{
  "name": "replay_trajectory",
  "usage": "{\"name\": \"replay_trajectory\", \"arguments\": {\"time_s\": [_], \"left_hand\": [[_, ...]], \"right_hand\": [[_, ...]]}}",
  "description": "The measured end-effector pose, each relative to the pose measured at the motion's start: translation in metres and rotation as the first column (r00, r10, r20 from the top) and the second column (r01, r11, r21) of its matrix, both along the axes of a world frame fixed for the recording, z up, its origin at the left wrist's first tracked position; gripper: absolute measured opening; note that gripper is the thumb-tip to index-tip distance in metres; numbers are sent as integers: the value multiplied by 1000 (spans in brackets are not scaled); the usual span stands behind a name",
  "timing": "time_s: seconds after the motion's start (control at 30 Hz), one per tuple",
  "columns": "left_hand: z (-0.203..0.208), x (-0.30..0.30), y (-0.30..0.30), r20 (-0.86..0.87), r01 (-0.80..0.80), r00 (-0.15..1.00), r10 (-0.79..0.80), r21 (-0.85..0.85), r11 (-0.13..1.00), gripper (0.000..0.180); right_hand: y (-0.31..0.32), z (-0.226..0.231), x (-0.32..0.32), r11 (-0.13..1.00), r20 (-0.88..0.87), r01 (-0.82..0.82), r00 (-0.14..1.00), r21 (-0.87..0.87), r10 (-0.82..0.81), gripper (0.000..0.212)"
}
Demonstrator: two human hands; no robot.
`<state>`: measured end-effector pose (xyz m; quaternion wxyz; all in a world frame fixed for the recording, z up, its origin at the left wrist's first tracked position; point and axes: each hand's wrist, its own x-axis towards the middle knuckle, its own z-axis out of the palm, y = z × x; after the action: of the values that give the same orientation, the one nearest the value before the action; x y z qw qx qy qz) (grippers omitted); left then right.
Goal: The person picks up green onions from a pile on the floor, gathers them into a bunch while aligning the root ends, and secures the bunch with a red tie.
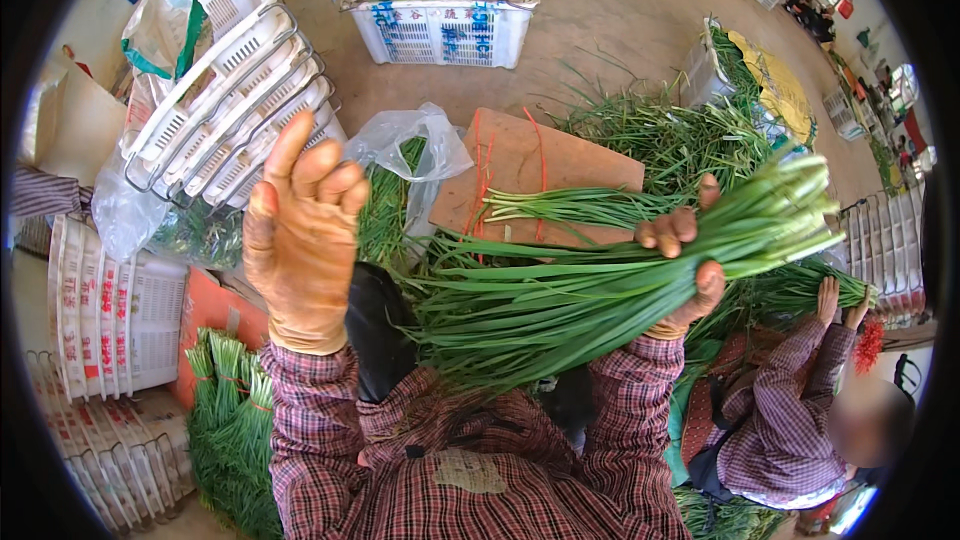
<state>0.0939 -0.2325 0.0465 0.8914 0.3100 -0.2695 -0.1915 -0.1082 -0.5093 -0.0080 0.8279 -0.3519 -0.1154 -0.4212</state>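
My left hand [308, 260] is raised on the left, its surface orange-brown up to the wrist like a thin stained glove. Its fingers are apart and hold nothing. A thick bunch of garlic chives [560, 300] lies across my right hand [692, 308], whose thumb and fingers wrap round it near the pale stem ends. Those ends point up and right; the long green leaves trail left over my lap. Beyond the bunch is a brown board [560, 150] with red ties [535, 130] across it. A thinner bundle of chives [575, 205] rests on the board.
Loose chives [690, 140] are heaped beyond the board. Stacked white crates [235, 90] stand far left, more crates [445, 35] straight ahead. Tied bundles [228, 420] sit at lower left. On the right a co-worker [780, 430] holds other chives. A clear plastic bag [425, 145] lies beside the board.
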Motion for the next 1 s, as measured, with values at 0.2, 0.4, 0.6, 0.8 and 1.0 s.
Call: {"name": "replay_trajectory", "arguments": {"time_s": [0.2,0.4,0.6,0.8,1.0], "left_hand": [[-63,-13,16,-219,-188,943,248,263,946,54],[-124,-23,3,-243,-145,927,285,469,871,34],[-179,-43,-32,-309,165,948,74,676,718,31],[-250,-74,-66,-234,272,962,-142,769,578,45],[-257,-78,-68,-193,284,945,-262,882,375,59]], "right_hand": [[-27,5,-25,1000,22,22,1000,13,-22,95],[-50,28,-34,993,-59,82,994,-90,-87,97],[-88,93,-21,794,-403,160,793,-587,-458,93],[-96,80,55,-31,-140,-287,554,-958,-821,76],[-114,-23,122,-499,64,-593,602,-632,-796,77]]}}
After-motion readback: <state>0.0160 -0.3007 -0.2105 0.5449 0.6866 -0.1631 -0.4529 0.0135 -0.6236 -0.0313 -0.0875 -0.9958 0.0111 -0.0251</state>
